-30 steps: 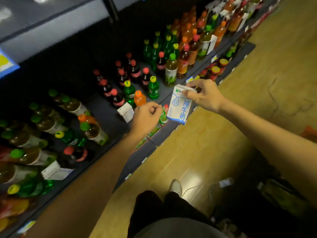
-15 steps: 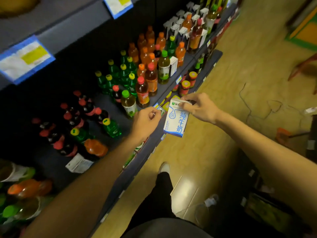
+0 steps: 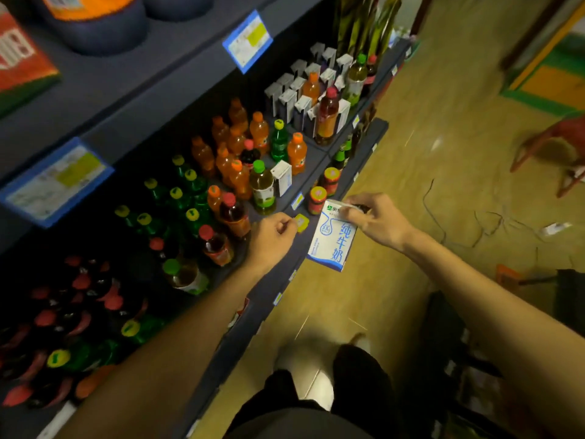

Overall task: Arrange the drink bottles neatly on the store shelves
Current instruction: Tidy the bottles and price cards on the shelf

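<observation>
Head: milk carton [image 3: 330,242] hangs below right hand [image 3: 378,221].

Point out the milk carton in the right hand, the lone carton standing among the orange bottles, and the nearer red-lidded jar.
milk carton [image 3: 332,245], head view, printed front face.
lone carton [image 3: 282,179], head view, its white side.
red-lidded jar [image 3: 318,195], head view, its lid.

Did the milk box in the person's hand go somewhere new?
Yes. The milk carton, held by the right hand, has travelled along the shelf edge, from beside the dark red-capped bottles to beside the orange bottles and red-lidded jars.
</observation>
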A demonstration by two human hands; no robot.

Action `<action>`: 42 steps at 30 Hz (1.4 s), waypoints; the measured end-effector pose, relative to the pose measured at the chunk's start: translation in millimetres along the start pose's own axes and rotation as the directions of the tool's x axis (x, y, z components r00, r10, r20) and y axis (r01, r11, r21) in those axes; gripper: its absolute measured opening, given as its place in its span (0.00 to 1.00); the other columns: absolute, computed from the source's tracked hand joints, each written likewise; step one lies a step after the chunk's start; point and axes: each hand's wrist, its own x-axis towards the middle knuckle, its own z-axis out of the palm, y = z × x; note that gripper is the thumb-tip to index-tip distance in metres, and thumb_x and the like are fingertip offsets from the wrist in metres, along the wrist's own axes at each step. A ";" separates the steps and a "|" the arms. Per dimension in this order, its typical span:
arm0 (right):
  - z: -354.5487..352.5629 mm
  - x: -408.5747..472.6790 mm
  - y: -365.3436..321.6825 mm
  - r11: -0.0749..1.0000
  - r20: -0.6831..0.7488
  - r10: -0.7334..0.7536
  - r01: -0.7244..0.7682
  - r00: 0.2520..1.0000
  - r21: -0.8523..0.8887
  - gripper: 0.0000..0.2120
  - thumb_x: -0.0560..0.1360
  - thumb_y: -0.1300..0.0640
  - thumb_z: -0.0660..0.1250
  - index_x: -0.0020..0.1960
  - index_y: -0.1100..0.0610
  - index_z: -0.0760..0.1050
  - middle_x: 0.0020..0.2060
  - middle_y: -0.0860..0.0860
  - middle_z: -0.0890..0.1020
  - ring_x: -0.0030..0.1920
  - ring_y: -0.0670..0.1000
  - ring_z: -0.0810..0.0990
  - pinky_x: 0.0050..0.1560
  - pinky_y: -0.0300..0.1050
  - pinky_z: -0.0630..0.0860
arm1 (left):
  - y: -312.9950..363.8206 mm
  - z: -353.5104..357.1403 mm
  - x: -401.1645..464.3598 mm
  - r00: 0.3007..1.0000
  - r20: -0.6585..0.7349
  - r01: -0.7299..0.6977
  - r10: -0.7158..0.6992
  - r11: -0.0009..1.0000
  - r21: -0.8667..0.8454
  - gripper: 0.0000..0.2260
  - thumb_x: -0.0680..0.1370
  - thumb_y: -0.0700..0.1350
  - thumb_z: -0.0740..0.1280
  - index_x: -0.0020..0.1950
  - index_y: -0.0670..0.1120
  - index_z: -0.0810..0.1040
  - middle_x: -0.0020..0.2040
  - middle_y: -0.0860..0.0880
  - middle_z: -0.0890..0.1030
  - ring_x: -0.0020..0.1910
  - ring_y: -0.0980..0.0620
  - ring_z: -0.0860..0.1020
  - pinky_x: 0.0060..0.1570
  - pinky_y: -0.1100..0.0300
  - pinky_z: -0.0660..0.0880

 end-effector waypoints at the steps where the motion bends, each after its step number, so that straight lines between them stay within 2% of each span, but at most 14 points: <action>1: -8.5 10.2 6.5 1.000 0.003 -0.003 0.003 1.000 0.009 0.10 0.76 0.59 0.67 0.42 0.66 0.78 0.33 0.55 0.76 0.33 0.44 0.67 0.31 0.37 0.62 | 4.7 7.6 9.1 1.000 -0.008 0.010 -0.010 1.000 -0.001 0.13 0.73 0.50 0.64 0.34 0.42 0.76 0.23 0.48 0.68 0.26 0.50 0.68 0.30 0.52 0.69; 6: -51.8 66.8 39.7 0.999 0.046 -0.037 0.036 0.998 0.023 0.09 0.77 0.61 0.66 0.40 0.64 0.77 0.29 0.50 0.75 0.28 0.41 0.70 0.28 0.35 0.64 | 26.7 44.6 48.0 0.993 -0.073 0.106 -0.098 0.988 0.112 0.10 0.76 0.47 0.65 0.39 0.42 0.78 0.32 0.44 0.79 0.33 0.45 0.75 0.37 0.54 0.71; 10: -91.6 109.3 75.3 0.998 0.045 -0.062 0.061 0.997 0.022 0.11 0.76 0.58 0.67 0.34 0.51 0.76 0.29 0.45 0.73 0.32 0.43 0.68 0.34 0.40 0.63 | 44.4 81.7 69.6 0.963 -0.153 0.238 -0.223 0.968 0.082 0.08 0.76 0.46 0.64 0.43 0.45 0.81 0.36 0.46 0.81 0.37 0.50 0.78 0.40 0.58 0.73; 13: -119.2 128.8 95.5 0.997 0.082 -0.047 0.042 0.995 0.062 0.05 0.76 0.59 0.68 0.43 0.58 0.81 0.35 0.52 0.78 0.37 0.46 0.72 0.38 0.43 0.68 | 58.2 111.2 71.3 0.936 -0.184 0.316 -0.299 0.946 0.071 0.10 0.77 0.47 0.63 0.41 0.44 0.80 0.33 0.47 0.80 0.36 0.48 0.78 0.40 0.57 0.73; 16: -134.2 146.3 114.6 0.998 0.133 -0.035 0.027 0.990 0.061 0.04 0.75 0.57 0.69 0.43 0.56 0.81 0.35 0.57 0.81 0.38 0.47 0.74 0.40 0.47 0.70 | 66.2 137.4 70.7 0.912 -0.201 0.369 -0.358 0.929 0.018 0.11 0.75 0.50 0.61 0.38 0.47 0.78 0.30 0.48 0.79 0.32 0.45 0.78 0.38 0.50 0.77; 19: -131.6 160.1 123.7 0.999 0.213 -0.041 0.035 0.976 0.029 0.11 0.73 0.51 0.68 0.40 0.60 0.79 0.31 0.52 0.75 0.36 0.47 0.70 0.36 0.45 0.65 | 69.7 152.6 69.6 0.905 -0.221 0.380 -0.362 0.924 0.042 0.12 0.76 0.47 0.62 0.32 0.53 0.73 0.30 0.48 0.79 0.31 0.47 0.78 0.38 0.51 0.77; 21: -125.5 168.2 121.9 0.997 0.273 -0.070 0.058 0.959 0.051 0.12 0.74 0.54 0.68 0.39 0.62 0.78 0.29 0.50 0.72 0.34 0.45 0.68 0.34 0.43 0.64 | 65.5 154.9 73.0 0.899 -0.228 0.394 -0.375 0.918 0.044 0.10 0.76 0.46 0.63 0.36 0.54 0.76 0.32 0.48 0.81 0.34 0.49 0.79 0.40 0.52 0.77; 24: -118.9 185.9 112.7 0.997 0.333 -0.079 0.065 0.940 0.051 0.07 0.76 0.61 0.67 0.39 0.56 0.76 0.26 0.43 0.72 0.27 0.39 0.72 0.30 0.31 0.65 | 57.2 148.9 87.0 0.866 -0.277 0.430 -0.417 0.903 -0.015 0.08 0.76 0.47 0.64 0.42 0.47 0.81 0.34 0.47 0.81 0.36 0.49 0.79 0.41 0.52 0.77; 27: -110.8 208.2 106.6 0.997 0.393 -0.075 0.066 0.917 0.035 0.09 0.77 0.60 0.67 0.38 0.54 0.75 0.24 0.41 0.75 0.27 0.37 0.74 0.35 0.41 0.73 | 54.6 137.5 100.0 0.841 -0.323 0.445 -0.434 0.895 -0.042 0.08 0.77 0.45 0.65 0.38 0.49 0.78 0.31 0.47 0.79 0.34 0.50 0.77 0.38 0.53 0.74; 30: -105.3 228.3 103.9 0.995 0.408 -0.099 0.095 0.908 0.030 0.08 0.76 0.61 0.67 0.39 0.63 0.75 0.28 0.50 0.74 0.30 0.41 0.71 0.32 0.34 0.67 | 47.5 131.4 114.4 0.826 -0.360 0.447 -0.434 0.893 -0.052 0.15 0.77 0.44 0.65 0.31 0.55 0.71 0.26 0.54 0.74 0.28 0.57 0.72 0.34 0.57 0.71; 33: -103.8 246.8 103.9 0.991 0.404 -0.136 0.124 0.905 0.058 0.09 0.76 0.62 0.67 0.44 0.69 0.77 0.31 0.62 0.76 0.36 0.47 0.72 0.31 0.36 0.66 | 44.5 131.1 127.8 0.818 -0.361 0.461 -0.449 0.886 -0.056 0.15 0.78 0.43 0.65 0.32 0.54 0.71 0.26 0.58 0.73 0.27 0.61 0.71 0.32 0.65 0.66; 36: -103.7 265.7 109.5 0.993 0.409 -0.120 0.106 0.905 0.057 0.07 0.76 0.62 0.67 0.41 0.64 0.78 0.27 0.51 0.75 0.30 0.40 0.71 0.31 0.37 0.66 | 41.9 131.0 137.3 0.816 -0.358 0.469 -0.454 0.882 -0.050 0.08 0.77 0.43 0.65 0.39 0.49 0.78 0.28 0.59 0.75 0.30 0.61 0.73 0.34 0.62 0.70; 38: -105.9 282.4 116.9 0.992 0.425 -0.119 0.122 0.898 0.019 0.10 0.76 0.61 0.67 0.36 0.55 0.76 0.26 0.45 0.72 0.29 0.39 0.68 0.33 0.43 0.67 | 41.9 131.4 146.2 0.800 -0.378 0.481 -0.467 0.875 -0.063 0.06 0.77 0.43 0.65 0.42 0.45 0.80 0.29 0.56 0.76 0.31 0.57 0.74 0.37 0.59 0.73; 42: -117.6 317.3 124.5 0.982 0.474 -0.156 0.187 0.866 -0.017 0.06 0.75 0.58 0.68 0.40 0.58 0.78 0.29 0.52 0.74 0.32 0.47 0.71 0.34 0.49 0.72 | 48.1 136.9 174.7 0.757 -0.405 0.522 -0.513 0.847 -0.096 0.08 0.76 0.45 0.65 0.40 0.43 0.78 0.32 0.45 0.78 0.34 0.48 0.76 0.40 0.53 0.76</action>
